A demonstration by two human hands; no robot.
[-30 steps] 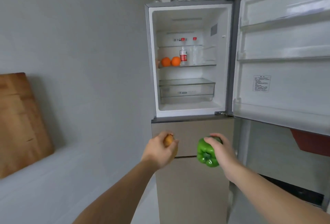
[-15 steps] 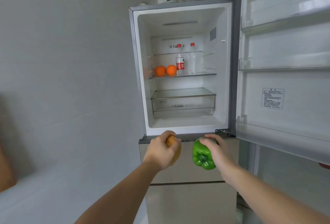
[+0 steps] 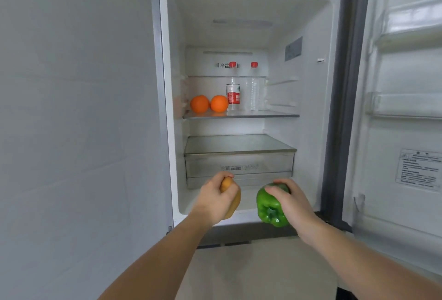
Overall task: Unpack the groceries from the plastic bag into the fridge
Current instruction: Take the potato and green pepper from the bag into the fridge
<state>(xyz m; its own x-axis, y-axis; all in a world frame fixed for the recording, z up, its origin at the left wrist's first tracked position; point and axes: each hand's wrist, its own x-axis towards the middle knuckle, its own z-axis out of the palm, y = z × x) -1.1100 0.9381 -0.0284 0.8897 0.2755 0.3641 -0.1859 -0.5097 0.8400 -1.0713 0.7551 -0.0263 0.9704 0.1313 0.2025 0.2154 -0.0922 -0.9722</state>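
Observation:
The fridge (image 3: 165,108) stands open straight ahead, its door (image 3: 394,156) swung out to the right. My left hand (image 3: 216,200) grips a brownish-yellow potato (image 3: 235,201), mostly hidden by the fingers. A green bell pepper (image 3: 269,209) is held from above by my right hand (image 3: 293,200). Both hands hover at the front edge of the fridge's bottom level, below the clear drawer (image 3: 239,165). The plastic bag is out of sight.
Two oranges (image 3: 209,103) and two red-capped water bottles (image 3: 233,91) stand on the glass shelf (image 3: 270,115). A second glass shelf covers the drawer. Door racks (image 3: 406,108) hold nothing. A grey wall (image 3: 71,108) runs along the left. A beige lower door (image 3: 251,271) sits below.
The view has closed in on the fridge and tilted up. Both hands, with the potato and the pepper, have risen from the lower door to the fridge's bottom opening.

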